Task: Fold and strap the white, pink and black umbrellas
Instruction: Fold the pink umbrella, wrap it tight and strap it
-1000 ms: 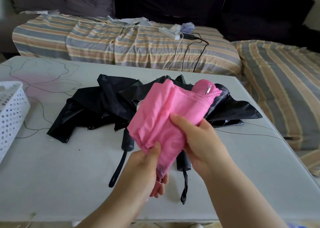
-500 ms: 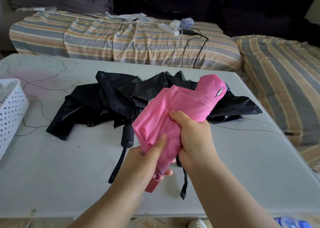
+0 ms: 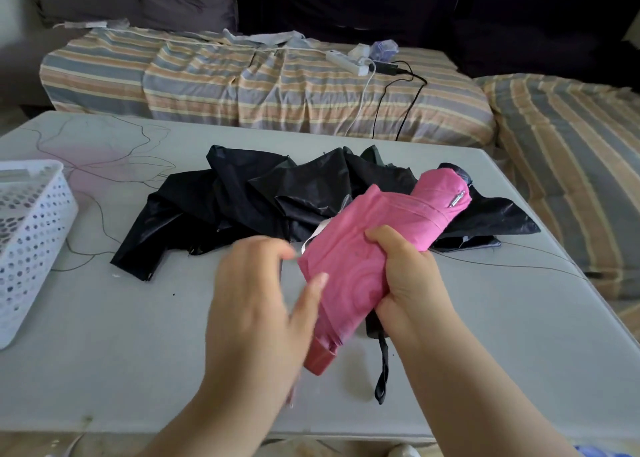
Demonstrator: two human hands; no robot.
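a rolled pink umbrella (image 3: pixel 374 248) is held above the surface (image 3: pixel 138 352), handle toward the viewer, tip slanting up and right. right hand (image 3: pixel 412 283) fingers clamp its middle; left hand (image 3: pixel 263 304) spread, blurred, beside it. behind lies a crumpled black umbrella (image 3: pixel 259 200); a white basket (image 3: pixel 31 234) sits far left.
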